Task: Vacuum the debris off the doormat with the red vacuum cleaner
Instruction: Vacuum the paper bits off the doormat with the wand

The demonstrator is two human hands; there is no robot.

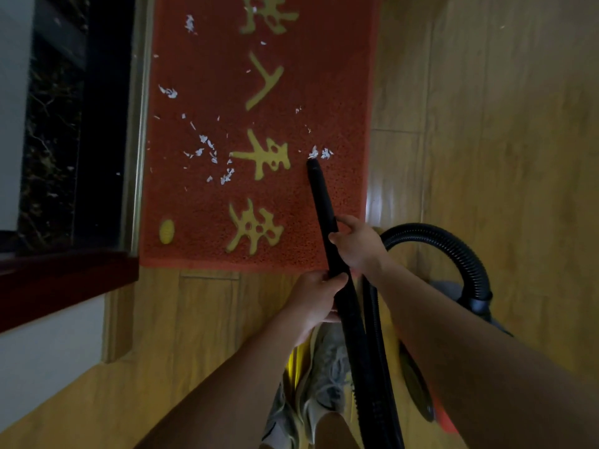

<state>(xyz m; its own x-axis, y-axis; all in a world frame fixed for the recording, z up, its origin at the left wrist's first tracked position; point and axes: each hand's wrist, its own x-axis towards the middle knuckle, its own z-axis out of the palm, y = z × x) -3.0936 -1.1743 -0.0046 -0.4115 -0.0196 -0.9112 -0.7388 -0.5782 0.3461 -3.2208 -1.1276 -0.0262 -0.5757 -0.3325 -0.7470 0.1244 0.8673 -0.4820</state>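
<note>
A red doormat [201, 76] with yellow characters lies on the wooden floor, strewn with small white paper scraps [210, 153]. A long black vacuum wand [319, 192] slants across the mat. Its nozzle tip rests on the mat just below two scraps [321, 153] near the right edge. My right hand [356, 244] grips the wand partway up, and my left hand [319, 298] grips it lower down. A ribbed black hose [453, 247] arcs right to the vacuum body [445, 419], whose red edge shows at the lower right, mostly hidden behind my right arm.
A dark doorway with a metal threshold strip [134, 124] borders the mat's left side. A dark red door frame [64, 273] and white wall stand at the lower left. My feet in grey sneakers [324, 377] stand below the mat. Wooden flooring [502, 124] extends to the right.
</note>
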